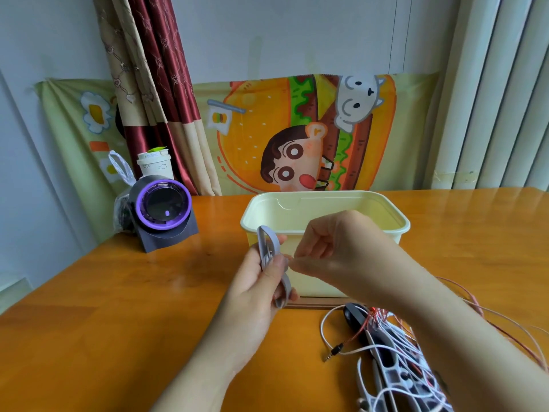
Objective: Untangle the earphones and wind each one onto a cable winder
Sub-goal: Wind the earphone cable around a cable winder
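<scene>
Gripping the grey cable winder in curled fingers, the left hand held it before the cream tub. The right hand bunched its fingertips beside it, too blurred to tell if they pinched anything. The tangled earphones lay on the table, lower right.

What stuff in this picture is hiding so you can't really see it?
All in the head view:
- Bottom of the cream tub: hidden by its own front wall and the right hand.
- Right fingertips: blurred, so whether they pinch a cable is unclear.
- Grey winder: partly covered by the left hand gripping it.
- Earphone tangle: cut off by the bottom edge and covered by the right arm.
</scene>
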`<state>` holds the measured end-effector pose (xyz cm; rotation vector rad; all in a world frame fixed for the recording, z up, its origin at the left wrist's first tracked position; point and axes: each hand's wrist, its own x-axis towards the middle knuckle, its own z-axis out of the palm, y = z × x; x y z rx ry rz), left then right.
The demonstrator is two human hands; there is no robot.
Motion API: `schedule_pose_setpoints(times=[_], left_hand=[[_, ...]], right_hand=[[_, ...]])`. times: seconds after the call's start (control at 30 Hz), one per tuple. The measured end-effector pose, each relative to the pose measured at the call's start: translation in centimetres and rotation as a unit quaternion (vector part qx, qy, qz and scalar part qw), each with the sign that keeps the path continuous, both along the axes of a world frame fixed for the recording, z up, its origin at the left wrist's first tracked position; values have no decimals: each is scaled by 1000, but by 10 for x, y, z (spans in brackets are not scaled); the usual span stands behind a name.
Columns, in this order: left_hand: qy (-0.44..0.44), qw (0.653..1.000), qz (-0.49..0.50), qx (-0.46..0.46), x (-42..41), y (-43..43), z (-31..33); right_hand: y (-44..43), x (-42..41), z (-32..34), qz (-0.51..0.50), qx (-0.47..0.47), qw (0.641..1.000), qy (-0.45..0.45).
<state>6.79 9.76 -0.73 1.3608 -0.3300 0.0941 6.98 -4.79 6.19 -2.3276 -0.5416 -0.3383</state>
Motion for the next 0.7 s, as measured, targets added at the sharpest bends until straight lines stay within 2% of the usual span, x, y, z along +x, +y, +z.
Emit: schedule_pose_setpoints(times=[0.1, 0.27, 0.7], left_hand=[[-55, 995, 52, 62, 4, -1, -5], [-77, 992, 60, 81, 7, 3, -8], [-44, 997, 17, 64, 3, -2, -6]], right_hand=[[5, -3, -2, -22, -21, 999, -39], [6, 1, -6, -5, 18, 999, -35], [-12, 18, -14, 81, 113, 982, 127]])
